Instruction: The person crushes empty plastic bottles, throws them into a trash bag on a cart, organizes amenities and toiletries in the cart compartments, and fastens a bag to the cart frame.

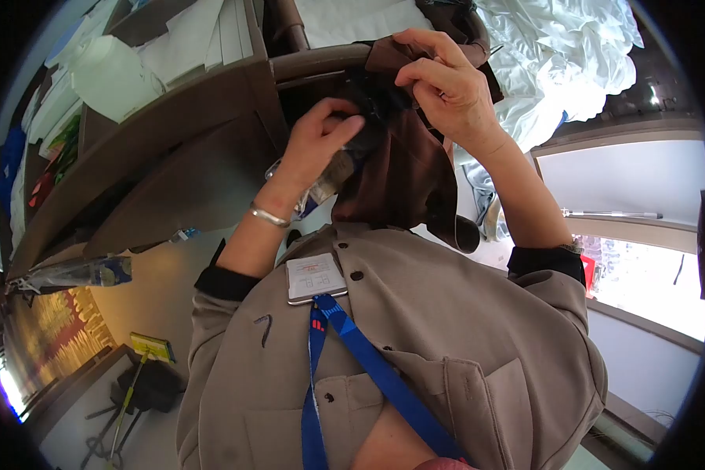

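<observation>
A dark brown fabric bag [392, 172] hangs from a brown tubular rail [321, 63], its shiny cloth falling toward my body. My right hand [454, 86] is closed at the bag's upper edge, thumb and bent fingers pinching the brown cloth. Lower and to the left, my left hand [319, 145], with a silver bangle [270, 215] on its wrist, curls its fingers inward beside black material [360, 94]. What those fingers hold is hidden by the hand and shadow. Just below it is a partly covered clear plastic package [330, 178].
A brown cabinet or cart [164, 117] at left bears a translucent white jug [110, 78] and papers. Crumpled white sheeting [564, 63] is heaped at upper right. A yellow-headed mop [150, 347] and a dark dustpan [153, 385] stand at lower left.
</observation>
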The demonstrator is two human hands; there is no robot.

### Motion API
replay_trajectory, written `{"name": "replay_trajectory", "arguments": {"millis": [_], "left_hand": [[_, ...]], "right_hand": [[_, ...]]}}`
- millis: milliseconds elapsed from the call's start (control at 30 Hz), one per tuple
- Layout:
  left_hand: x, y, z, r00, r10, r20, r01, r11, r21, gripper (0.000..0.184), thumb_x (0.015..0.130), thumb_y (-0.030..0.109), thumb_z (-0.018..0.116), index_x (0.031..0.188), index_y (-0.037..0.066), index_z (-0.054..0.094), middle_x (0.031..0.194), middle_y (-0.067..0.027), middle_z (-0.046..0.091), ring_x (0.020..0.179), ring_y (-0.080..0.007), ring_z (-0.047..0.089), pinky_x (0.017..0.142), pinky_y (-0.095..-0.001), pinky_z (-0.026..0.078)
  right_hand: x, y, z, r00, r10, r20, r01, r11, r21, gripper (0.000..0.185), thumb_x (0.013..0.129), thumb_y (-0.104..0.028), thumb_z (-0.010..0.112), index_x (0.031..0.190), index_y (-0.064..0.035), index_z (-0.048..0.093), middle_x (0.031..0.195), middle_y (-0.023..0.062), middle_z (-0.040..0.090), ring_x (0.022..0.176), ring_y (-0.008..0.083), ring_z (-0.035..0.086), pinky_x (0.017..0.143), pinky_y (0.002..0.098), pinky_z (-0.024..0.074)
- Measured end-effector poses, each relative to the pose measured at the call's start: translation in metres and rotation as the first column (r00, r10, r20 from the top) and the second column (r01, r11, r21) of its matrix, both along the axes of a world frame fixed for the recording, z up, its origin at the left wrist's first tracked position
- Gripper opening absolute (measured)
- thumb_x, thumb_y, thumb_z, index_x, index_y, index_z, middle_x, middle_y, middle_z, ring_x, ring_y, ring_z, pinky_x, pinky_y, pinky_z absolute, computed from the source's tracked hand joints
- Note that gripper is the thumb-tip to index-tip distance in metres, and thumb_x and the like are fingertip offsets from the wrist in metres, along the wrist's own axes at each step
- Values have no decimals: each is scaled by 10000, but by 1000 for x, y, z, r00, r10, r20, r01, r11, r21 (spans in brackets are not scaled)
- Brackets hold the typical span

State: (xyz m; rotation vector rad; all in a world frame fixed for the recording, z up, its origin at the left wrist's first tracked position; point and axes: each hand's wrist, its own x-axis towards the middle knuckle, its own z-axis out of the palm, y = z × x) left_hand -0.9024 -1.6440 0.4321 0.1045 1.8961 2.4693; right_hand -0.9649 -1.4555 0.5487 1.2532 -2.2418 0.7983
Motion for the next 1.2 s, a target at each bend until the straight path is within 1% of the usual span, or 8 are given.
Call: {"name": "replay_trajectory", "arguments": {"millis": [133, 533, 667, 800, 867, 967, 1133, 1200], "left_hand": [[-11, 18, 3, 999, 0, -36, -7, 981, -194, 191, 877, 171, 679, 967, 6, 644, 732, 21, 608, 681, -34, 486, 609, -222, 421], [19, 2, -1, 994, 105, 15, -102, 986, -136, 109, 867, 109, 643, 844, 5, 619, 672, 47, 514, 630, -37, 412, 565, -223, 383], [14, -1, -18, 990, 132, -47, -137, 982, -127, 135, 864, 127, 660, 856, -3, 622, 666, 39, 514, 632, -37, 420, 559, -226, 377], [14, -6, -10, 990, 116, -80, -133, 961, -242, 175, 866, 151, 669, 909, -17, 650, 658, 28, 517, 643, -40, 427, 567, -225, 376], [12, -8, -9, 993, 82, -80, -97, 974, -207, 190, 870, 160, 672, 927, -20, 656, 664, 29, 530, 641, -42, 432, 570, -225, 377], [5, -9, -16, 997, 32, -64, -39, 993, -110, 204, 876, 172, 676, 950, -18, 667, 681, 32, 560, 641, -45, 449, 574, -223, 381], [6, -6, -20, 1000, 21, -3, -20, 988, 152, 182, 880, 171, 683, 942, 1, 680, 701, 39, 592, 649, -36, 470, 577, -211, 384], [8, -6, -18, 999, 53, -7, -51, 984, 172, 155, 870, 160, 695, 923, 15, 683, 697, 37, 590, 653, -30, 469, 581, -205, 382]], "right_hand": [[14, -7, 5, 995, -77, 56, 72, 994, 88, 186, 724, 48, 603, 821, -82, 695, 1186, 28, 607, 738, 139, 608, 630, 257, 499], [29, -22, 0, 771, 222, -597, 70, 902, 427, 205, 722, -260, 738, 811, -83, 686, 1011, -1, 572, 770, 152, 568, 669, 299, 427], [45, -47, -11, 887, -102, -450, 384, 705, 596, 281, 738, -367, 714, 784, -96, 657, 926, 5, 510, 805, 144, 568, 681, 303, 385], [37, -52, -4, 910, -98, -402, 354, 687, 634, 232, 729, -314, 728, 777, -104, 643, 930, 15, 507, 855, 160, 559, 727, 325, 411], [26, -36, -7, 980, 33, -194, 75, 849, 524, 166, 721, -215, 726, 779, -86, 640, 991, 21, 534, 932, 193, 558, 798, 348, 442], [16, -23, 3, 991, 91, 94, -126, 864, 488, 143, 703, -136, 708, 797, -56, 636, 1080, 20, 556, 975, 224, 562, 858, 365, 454], [16, -29, 7, 987, 106, 116, -151, 854, 498, 137, 724, -141, 707, 821, -61, 653, 1117, 12, 561, 1005, 224, 567, 861, 362, 455], [34, -41, 8, 995, -63, -73, 95, 769, 632, 119, 739, -146, 701, 821, -70, 659, 1085, 0, 566, 1008, 212, 573, 877, 364, 445]]}}
